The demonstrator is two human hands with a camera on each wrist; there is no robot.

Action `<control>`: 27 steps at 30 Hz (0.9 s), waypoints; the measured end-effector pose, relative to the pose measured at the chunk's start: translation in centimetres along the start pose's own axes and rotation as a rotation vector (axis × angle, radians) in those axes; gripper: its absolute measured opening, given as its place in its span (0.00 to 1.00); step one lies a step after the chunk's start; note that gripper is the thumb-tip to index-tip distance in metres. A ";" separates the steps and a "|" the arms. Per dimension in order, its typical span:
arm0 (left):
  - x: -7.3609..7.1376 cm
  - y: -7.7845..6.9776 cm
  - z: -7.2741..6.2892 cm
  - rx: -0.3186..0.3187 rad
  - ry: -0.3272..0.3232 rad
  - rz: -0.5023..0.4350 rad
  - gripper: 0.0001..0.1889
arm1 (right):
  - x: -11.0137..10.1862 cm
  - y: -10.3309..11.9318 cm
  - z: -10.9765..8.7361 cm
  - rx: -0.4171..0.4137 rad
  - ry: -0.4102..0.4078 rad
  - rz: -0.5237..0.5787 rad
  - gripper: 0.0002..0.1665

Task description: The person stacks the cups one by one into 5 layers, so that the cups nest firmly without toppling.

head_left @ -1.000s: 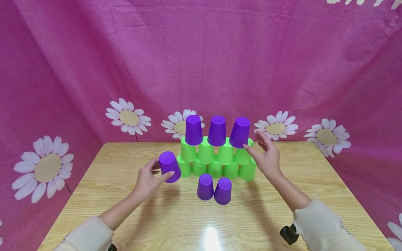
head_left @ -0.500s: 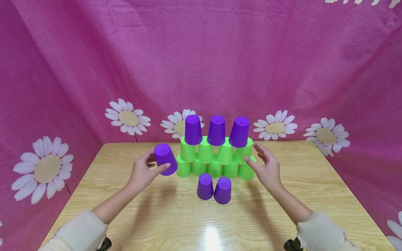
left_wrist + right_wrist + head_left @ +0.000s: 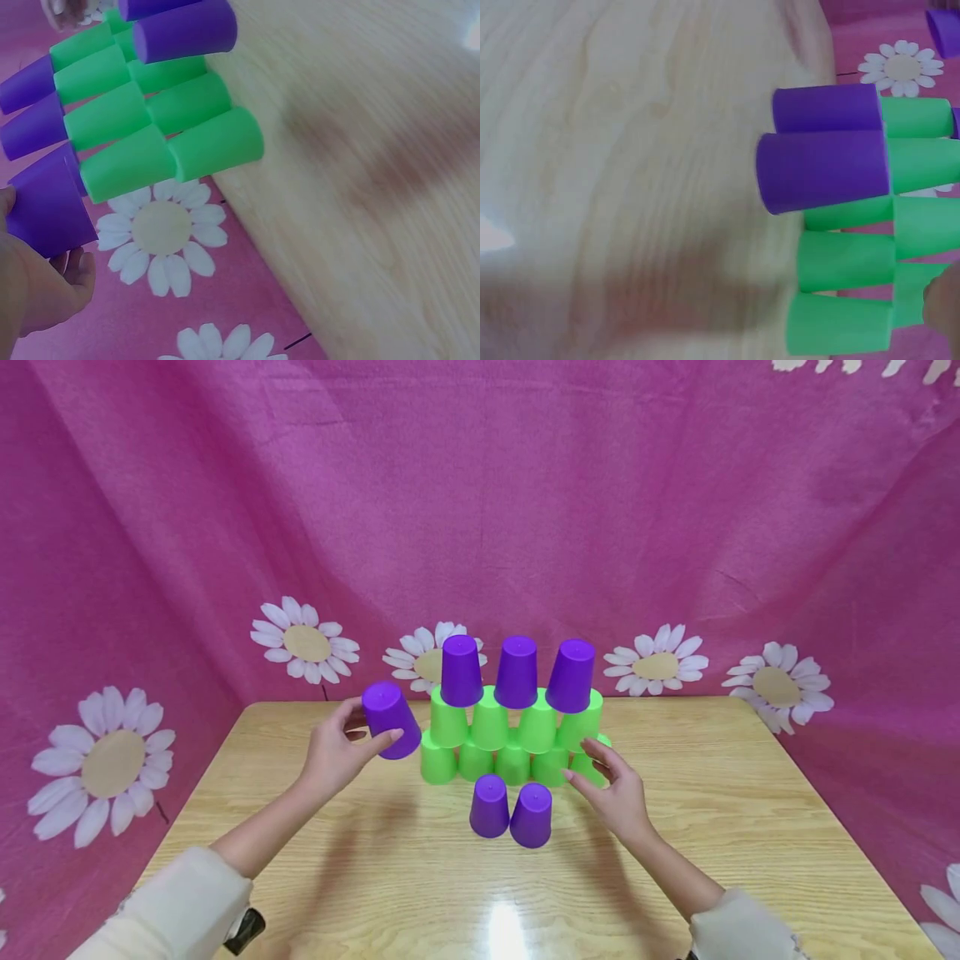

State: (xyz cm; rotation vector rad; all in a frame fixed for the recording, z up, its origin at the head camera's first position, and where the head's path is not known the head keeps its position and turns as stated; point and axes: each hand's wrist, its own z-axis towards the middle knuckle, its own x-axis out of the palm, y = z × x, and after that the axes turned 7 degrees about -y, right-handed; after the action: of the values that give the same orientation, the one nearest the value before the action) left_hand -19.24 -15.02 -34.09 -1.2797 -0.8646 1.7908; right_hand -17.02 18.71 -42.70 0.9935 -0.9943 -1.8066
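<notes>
In the head view, my left hand [image 3: 335, 752] holds an upside-down purple cup [image 3: 391, 720] in the air, left of the stack, thumb on its near side. The left wrist view shows the same held cup [image 3: 49, 206] tilted across the corner. My right hand [image 3: 617, 792], fingers apart with nothing between them, is in front of the stack's right end. Green cups [image 3: 537, 727] stand upside down in two rows. On the upper row sit three purple cups [image 3: 516, 672]. Two more purple cups, a left one [image 3: 489, 807] and a right one [image 3: 531, 816], stand in front.
Everything stands on a light wooden table [image 3: 420, 893] with a bright reflection near its front edge. A pink curtain [image 3: 480, 527] printed with white daisies [image 3: 305, 643] hangs behind the table and along both sides.
My left hand has moved up and slightly left with the purple cup. My right hand has come down from beside the top right purple cup, toward the front. The stacked cups look unmoved.
</notes>
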 end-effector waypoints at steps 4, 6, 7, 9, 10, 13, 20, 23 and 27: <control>-0.3 -0.7 0.5 0.017 -0.010 -0.019 0.28 | 0.7 -0.6 -0.7 0.038 0.034 -0.024 0.31; -0.4 -1.1 0.7 0.018 -0.010 -0.027 0.28 | 1.1 -0.9 -1.0 0.056 0.054 -0.028 0.32; -0.4 -1.2 0.8 0.018 -0.011 -0.031 0.28 | 1.3 -1.0 -1.2 0.068 0.065 -0.027 0.32; -0.6 -1.6 0.9 0.016 -0.009 -0.035 0.28 | 1.7 -1.2 -1.6 0.088 0.084 -0.028 0.33; -0.6 -1.7 0.9 0.016 -0.009 -0.034 0.28 | 1.9 -1.3 -1.7 0.096 0.094 -0.027 0.33; -0.8 -2.2 1.0 0.014 -0.008 -0.034 0.28 | 2.5 -1.7 -2.1 0.120 0.119 -0.020 0.34; -1.0 -3.6 1.6 0.026 -0.025 -0.018 0.28 | 3.2 -2.5 -2.7 0.172 0.153 0.017 0.35; -0.9 -4.2 1.8 0.034 -0.023 -0.022 0.27 | 3.4 -2.7 -2.9 0.179 0.151 0.021 0.35; -0.7 -4.9 2.1 0.042 -0.017 -0.043 0.27 | 3.6 -3.0 -3.1 0.179 0.143 0.028 0.35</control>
State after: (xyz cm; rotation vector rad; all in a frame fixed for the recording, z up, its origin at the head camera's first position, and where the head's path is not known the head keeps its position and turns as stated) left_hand -20.16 -13.43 -29.03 -1.2122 -0.8535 1.7797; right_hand -16.36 15.72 -47.44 1.1950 -1.0878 -1.6204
